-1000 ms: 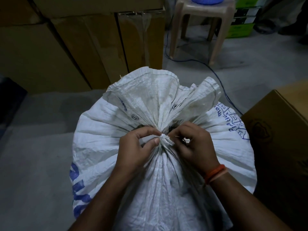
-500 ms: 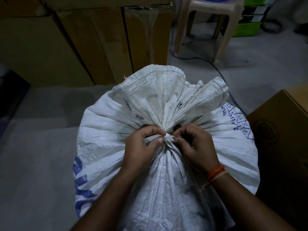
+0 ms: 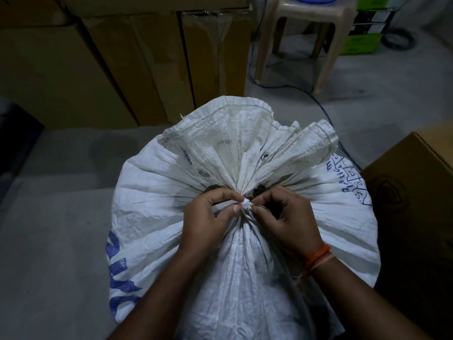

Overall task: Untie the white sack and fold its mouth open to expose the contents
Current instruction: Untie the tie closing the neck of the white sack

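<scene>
White woven sack (image 3: 245,261) stands on the grey floor (image 3: 54,229), its mouth still bunched and tied at the knot (image 3: 245,204). Left hand (image 3: 208,222) and right hand (image 3: 289,222) meet there, fingers of each curled and pinching the knot from either side. Cardboard boxes (image 3: 122,65) stand behind.

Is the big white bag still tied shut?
Shut. The white woven sack is gathered tight at its small white knot, which the left hand and right hand pinch. Contents are hidden.

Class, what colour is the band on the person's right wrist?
Orange. The wristband shows clearly in the head view, just below the right hand.
</scene>
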Demonstrator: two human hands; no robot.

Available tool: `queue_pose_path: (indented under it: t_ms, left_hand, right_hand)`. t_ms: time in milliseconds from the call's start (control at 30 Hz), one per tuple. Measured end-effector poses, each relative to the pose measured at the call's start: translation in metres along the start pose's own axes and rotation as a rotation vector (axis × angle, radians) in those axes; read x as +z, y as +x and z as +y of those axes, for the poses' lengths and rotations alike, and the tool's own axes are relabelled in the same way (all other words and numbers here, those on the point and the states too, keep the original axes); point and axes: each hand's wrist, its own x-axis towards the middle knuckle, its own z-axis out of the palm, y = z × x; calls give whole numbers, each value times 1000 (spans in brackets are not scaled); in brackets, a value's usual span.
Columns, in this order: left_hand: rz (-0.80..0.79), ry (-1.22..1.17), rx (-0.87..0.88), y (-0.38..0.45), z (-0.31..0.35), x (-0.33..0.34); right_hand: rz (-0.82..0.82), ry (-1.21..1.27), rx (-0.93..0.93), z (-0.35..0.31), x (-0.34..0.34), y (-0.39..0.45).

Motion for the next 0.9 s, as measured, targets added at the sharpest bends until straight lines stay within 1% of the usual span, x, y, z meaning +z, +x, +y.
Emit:
queue_pose_path:
  t_ms: [233, 433, 500, 600, 900]
  left_hand:
    - [-29, 4, 11, 3, 2, -4]
    - [-16, -2, 6, 3, 3, -3]
    - [-17, -6, 5, 2, 2, -4]
    - [-28, -22, -9, 2, -1, -3]
    - [-35, -35, -37, 3, -3, -1]
  right_hand:
    - [3, -24, -12, -2, -6, 3]
    - [2, 23, 29, -1, -5, 3]
    - [-5, 31, 12, -1, -6, 2]
    - [12, -43, -39, 2, -4, 0]
    - [31, 10, -25, 6, 2, 1]
